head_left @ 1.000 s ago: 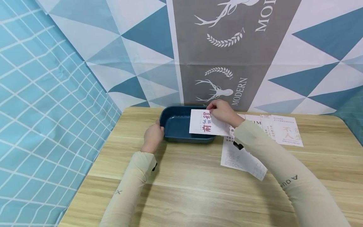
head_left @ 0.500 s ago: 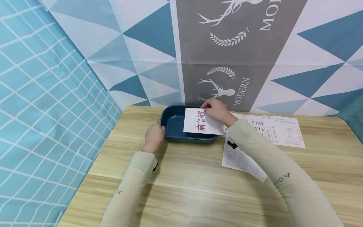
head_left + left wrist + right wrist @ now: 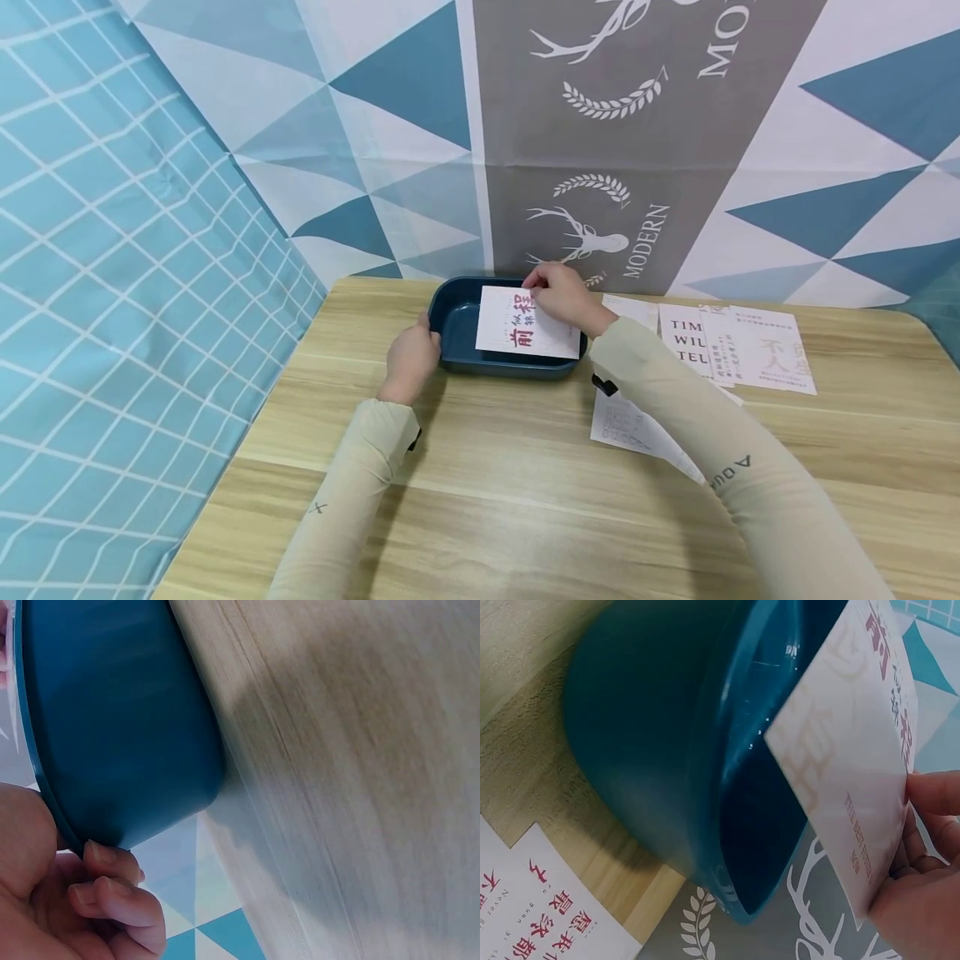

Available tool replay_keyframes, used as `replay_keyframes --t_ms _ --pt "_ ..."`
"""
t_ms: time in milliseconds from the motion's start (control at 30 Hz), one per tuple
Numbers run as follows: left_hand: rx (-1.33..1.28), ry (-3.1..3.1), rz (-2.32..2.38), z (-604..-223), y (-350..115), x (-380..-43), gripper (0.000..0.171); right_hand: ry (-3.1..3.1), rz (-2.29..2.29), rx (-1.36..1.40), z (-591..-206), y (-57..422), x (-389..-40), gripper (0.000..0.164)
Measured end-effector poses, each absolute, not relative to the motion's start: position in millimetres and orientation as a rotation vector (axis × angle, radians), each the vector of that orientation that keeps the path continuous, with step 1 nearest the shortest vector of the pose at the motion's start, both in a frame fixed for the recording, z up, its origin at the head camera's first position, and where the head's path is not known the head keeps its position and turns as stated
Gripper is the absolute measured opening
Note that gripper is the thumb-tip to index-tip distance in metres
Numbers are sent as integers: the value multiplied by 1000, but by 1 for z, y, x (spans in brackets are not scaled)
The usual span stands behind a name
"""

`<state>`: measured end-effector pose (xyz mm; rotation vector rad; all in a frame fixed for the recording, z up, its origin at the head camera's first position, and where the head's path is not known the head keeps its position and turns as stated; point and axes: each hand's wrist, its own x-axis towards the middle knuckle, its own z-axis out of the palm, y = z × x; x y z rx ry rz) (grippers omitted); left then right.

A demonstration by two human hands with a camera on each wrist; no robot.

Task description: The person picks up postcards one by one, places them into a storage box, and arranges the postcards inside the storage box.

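Patterned wall (image 3: 525,142) just past R hand (image 3: 567,298); table (image 3: 487,500) spreads twd person from both hands. L hand (image 3: 413,358) pinches tray's (image 3: 502,369) left rim, near table's far edge. R hand holds card (image 3: 517,327) btwn thumb & fingers by its far edge, over tray's mouth; can't tell if it touches rim. Tray open left of card. Other cards (image 3: 772,350) right of R hand, some partly behind R sleeve (image 3: 697,425).

Backdrop (image 3: 517,142): MODERN; card (image 3: 525,322): 前程, probably 似锦
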<state>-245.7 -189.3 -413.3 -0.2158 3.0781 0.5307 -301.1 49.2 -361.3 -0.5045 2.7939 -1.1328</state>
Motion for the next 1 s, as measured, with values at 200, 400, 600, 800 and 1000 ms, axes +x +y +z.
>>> replay_keyframes --t_ms 200,400,600,800,1000 --pt "-214 3084 539 -413 -189 -246 50 2798 -1160 -494 -366 46 -304 21" --pt "-225 3102 540 -413 -189 -246 49 2811 -1173 -500 -370 42 -305 22" --pt "-229 3106 555 -414 -188 -247 50 2814 -1154 -502 -375 39 -305 23" --pt "-235 3105 554 -415 -188 -247 50 2813 -1114 -505 -381 37 -304 23" --pt "-245 3091 579 -415 -188 -247 50 2811 -1077 -511 -390 33 -305 23"
